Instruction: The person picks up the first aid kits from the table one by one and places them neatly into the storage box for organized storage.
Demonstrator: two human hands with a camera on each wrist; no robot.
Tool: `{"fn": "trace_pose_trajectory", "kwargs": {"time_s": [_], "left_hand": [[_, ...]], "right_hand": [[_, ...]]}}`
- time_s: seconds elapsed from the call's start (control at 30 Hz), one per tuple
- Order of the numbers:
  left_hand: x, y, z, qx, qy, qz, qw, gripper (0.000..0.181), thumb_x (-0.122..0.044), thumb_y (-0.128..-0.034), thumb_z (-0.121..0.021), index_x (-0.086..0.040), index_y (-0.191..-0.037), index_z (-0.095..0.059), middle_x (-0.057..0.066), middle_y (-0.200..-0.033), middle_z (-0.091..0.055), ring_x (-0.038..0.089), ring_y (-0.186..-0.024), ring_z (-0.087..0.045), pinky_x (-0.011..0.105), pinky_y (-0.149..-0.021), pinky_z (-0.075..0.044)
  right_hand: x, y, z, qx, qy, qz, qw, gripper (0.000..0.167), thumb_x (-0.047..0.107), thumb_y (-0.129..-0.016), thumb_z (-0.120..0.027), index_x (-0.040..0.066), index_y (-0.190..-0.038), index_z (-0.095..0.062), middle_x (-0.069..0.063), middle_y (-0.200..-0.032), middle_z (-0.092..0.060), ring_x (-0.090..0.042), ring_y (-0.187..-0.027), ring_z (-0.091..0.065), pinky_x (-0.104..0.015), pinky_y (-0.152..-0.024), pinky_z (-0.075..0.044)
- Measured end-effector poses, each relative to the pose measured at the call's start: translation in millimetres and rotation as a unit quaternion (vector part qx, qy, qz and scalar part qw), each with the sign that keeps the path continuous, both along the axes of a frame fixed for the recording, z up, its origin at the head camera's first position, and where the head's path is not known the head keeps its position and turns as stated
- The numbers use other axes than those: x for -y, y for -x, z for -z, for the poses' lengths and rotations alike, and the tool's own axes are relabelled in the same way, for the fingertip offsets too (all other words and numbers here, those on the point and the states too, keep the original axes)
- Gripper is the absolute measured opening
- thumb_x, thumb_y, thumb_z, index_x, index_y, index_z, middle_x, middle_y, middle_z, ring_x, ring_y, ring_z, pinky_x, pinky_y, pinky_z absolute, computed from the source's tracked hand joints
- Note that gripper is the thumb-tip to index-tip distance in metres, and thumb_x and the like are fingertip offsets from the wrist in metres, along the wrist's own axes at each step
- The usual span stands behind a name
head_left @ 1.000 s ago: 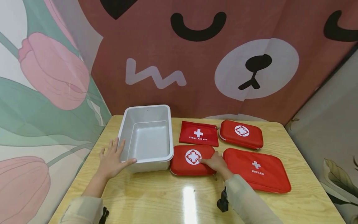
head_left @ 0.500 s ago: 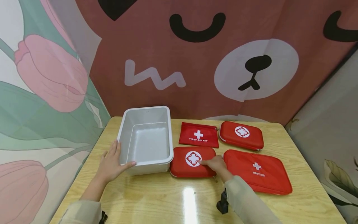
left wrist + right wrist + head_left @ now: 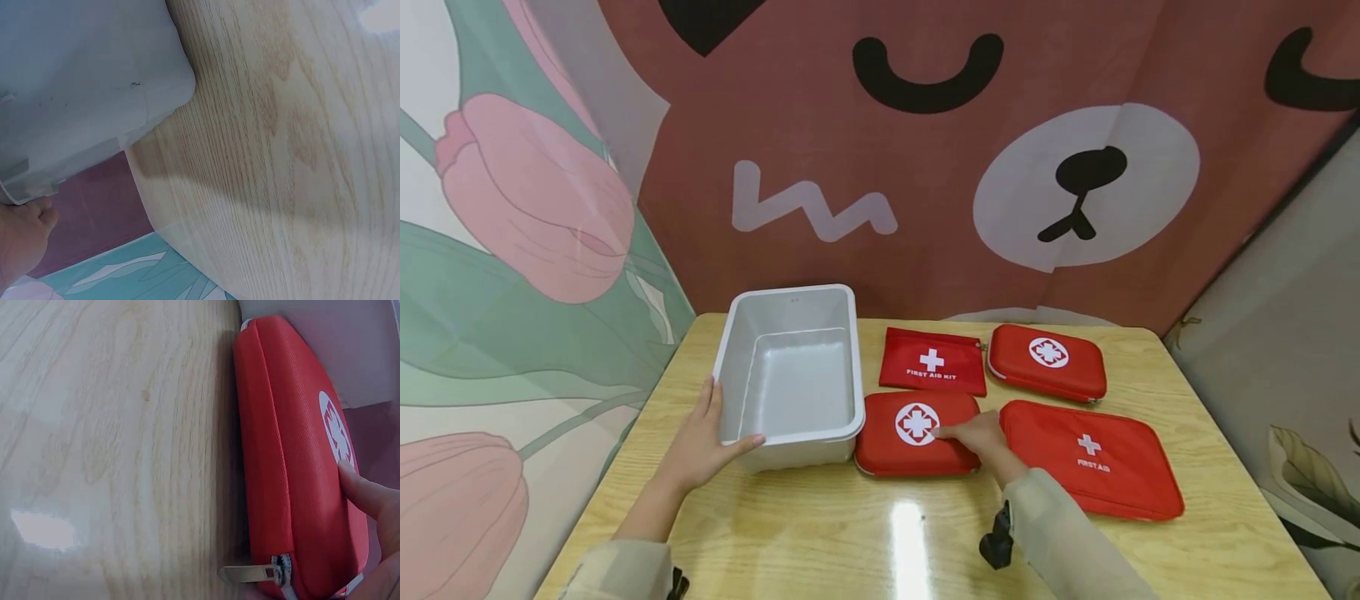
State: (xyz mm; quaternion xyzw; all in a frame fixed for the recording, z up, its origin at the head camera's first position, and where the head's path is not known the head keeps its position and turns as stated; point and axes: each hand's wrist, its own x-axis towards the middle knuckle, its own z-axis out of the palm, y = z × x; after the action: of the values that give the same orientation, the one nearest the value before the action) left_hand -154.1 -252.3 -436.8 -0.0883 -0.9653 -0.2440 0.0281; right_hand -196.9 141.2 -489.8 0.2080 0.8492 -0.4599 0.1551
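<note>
My left hand (image 3: 696, 446) lies at the near left corner of a grey plastic bin (image 3: 775, 436), its fingers straight along the left side and its thumb across the front rim. In the left wrist view, part of this hand (image 3: 25, 240) touches the rim of the bin (image 3: 94, 75). My right hand (image 3: 981, 437) grips the right end of a red hard-shell first aid case (image 3: 880, 433) beside the bin. The right wrist view shows the thumb on top of the case (image 3: 306, 444) near its white cross emblem; most of the other fingers are hidden.
A flat red first aid pouch (image 3: 955, 346) lies behind the gripped case. To its right sits another red hard-shell case (image 3: 1075, 367). A larger red first aid bag (image 3: 1120, 467) lies on the right of the wooden table (image 3: 820, 533). A printed curtain (image 3: 925, 250) hangs behind.
My left hand's fingers have drawn closer together and slid slightly nearer along the bin's left side. The right hand keeps its grip on the case, which has barely moved.
</note>
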Motion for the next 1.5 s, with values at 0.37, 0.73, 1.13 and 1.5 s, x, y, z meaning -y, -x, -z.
{"fn": "trace_pose_trajectory", "kwargs": {"time_s": [0.37, 0.73, 1.13, 1.5], "left_hand": [[-0.7, -0.6, 0.6, 0.018, -0.037, 0.001, 0.9992, 0.106, -0.050, -0.0719, -0.062, 0.009, -0.133, 0.001, 0.019, -0.140, 0.011, 0.040, -0.125, -0.005, 0.055, -0.093, -0.019], [-1.7, -0.1, 0.2, 0.024, -0.029, -0.003, 0.9993, 0.106, -0.051, -0.0718, -0.061, 0.007, -0.134, 0.002, 0.018, -0.141, 0.011, 0.039, -0.125, -0.006, 0.054, -0.094, -0.020], [-1.7, -2.2, -1.1, 0.020, -0.034, -0.003, 0.9992, 0.105, -0.049, -0.0722, -0.061, 0.007, -0.134, 0.001, 0.016, -0.141, 0.011, 0.039, -0.125, -0.007, 0.054, -0.093, -0.021], [-0.4, -1.4, -0.8, 0.014, -0.028, 0.001, 0.9995, 0.103, -0.048, -0.0733, -0.061, 0.007, -0.134, 0.002, 0.017, -0.141, 0.011, 0.041, -0.124, -0.008, 0.056, -0.092, -0.021]], "right_hand": [[-14, -13.7, 6.2, -0.022, 0.183, 0.052, 0.9815, 0.067, 0.023, -0.070, -0.070, -0.005, -0.116, -0.030, -0.021, -0.096, -0.045, -0.025, -0.063, -0.052, -0.037, -0.047, -0.046], [-20, -18.6, 8.1, -0.035, 0.289, 0.055, 0.9550, 0.067, 0.004, -0.072, -0.064, -0.005, -0.127, -0.027, -0.015, -0.093, -0.051, -0.018, -0.065, -0.054, -0.031, -0.056, -0.045], [-16, -19.7, 3.4, -0.080, 0.406, 0.076, 0.9070, 0.065, 0.001, -0.079, -0.055, -0.002, -0.131, -0.017, -0.014, -0.104, -0.040, -0.016, -0.069, -0.055, -0.033, -0.062, -0.046], [-26, 1.1, 62.6, -0.172, 0.415, 0.116, 0.8857, 0.051, 0.022, -0.071, -0.071, 0.004, -0.111, -0.045, -0.004, -0.084, -0.059, -0.015, -0.069, -0.061, -0.034, -0.060, -0.050]]}}
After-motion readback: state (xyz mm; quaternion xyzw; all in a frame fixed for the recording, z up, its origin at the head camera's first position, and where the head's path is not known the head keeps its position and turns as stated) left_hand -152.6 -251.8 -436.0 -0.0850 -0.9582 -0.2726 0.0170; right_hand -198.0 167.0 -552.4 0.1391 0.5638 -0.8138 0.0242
